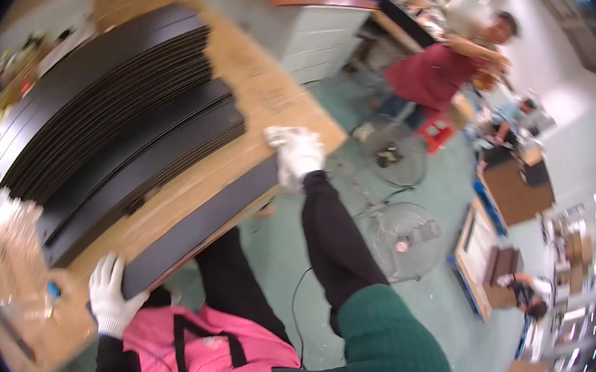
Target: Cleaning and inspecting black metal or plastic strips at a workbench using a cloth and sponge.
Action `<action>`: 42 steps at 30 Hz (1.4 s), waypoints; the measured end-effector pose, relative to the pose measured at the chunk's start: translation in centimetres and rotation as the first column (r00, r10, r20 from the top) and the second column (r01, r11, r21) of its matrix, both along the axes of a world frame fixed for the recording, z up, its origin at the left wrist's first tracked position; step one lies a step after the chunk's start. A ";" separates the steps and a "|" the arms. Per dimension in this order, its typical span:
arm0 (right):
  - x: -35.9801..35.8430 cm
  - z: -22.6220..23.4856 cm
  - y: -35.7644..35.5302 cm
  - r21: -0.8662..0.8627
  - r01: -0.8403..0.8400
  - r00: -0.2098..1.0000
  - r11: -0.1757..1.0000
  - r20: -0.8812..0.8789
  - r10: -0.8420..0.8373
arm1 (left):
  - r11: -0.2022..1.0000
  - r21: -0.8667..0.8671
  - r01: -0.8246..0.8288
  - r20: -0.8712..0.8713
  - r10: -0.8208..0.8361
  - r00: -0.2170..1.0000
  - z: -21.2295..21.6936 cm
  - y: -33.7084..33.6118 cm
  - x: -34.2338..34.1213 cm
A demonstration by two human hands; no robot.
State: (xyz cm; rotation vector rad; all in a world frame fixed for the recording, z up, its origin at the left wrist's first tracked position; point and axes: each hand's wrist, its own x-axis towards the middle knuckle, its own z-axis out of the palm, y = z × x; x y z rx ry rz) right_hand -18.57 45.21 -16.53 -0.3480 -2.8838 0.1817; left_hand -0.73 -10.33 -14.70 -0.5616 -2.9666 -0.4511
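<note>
A long black board (202,223) lies along the near edge of a wooden workbench (264,94). My left hand (109,297), in a white glove, grips the board's near end. My right hand (300,155), also white-gloved, rests at the board's far end and holds a white cloth (278,134) against the bench top. Stacks of similar black boards (115,114) lie on the bench beside the one I hold. I wear black sleeves, a green top and a pink apron.
Two floor fans (403,235) stand on the green floor to my right. A person in a red apron (436,73) works by white drawers (322,38). Another person (532,293) crouches at far right near wooden frames. Clear plastic bags (10,227) lie at the bench's left.
</note>
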 end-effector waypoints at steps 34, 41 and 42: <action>5.9 -0.1 -12.9 -0.052 -0.444 0.830 0.895 -0.400 0.389 | 0.996 0.064 -0.065 -0.062 0.069 0.996 -0.1 0.0 0.0; 6.2 0.0 -13.2 -0.044 -0.422 0.825 0.905 -0.433 0.364 | 0.997 0.057 -0.058 -0.089 0.063 0.994 -0.4 -0.2 0.2; 6.2 0.0 -13.2 -0.044 -0.424 0.825 0.905 -0.431 0.365 | 0.996 0.061 -0.061 -0.079 0.066 0.995 -0.3 -0.1 0.2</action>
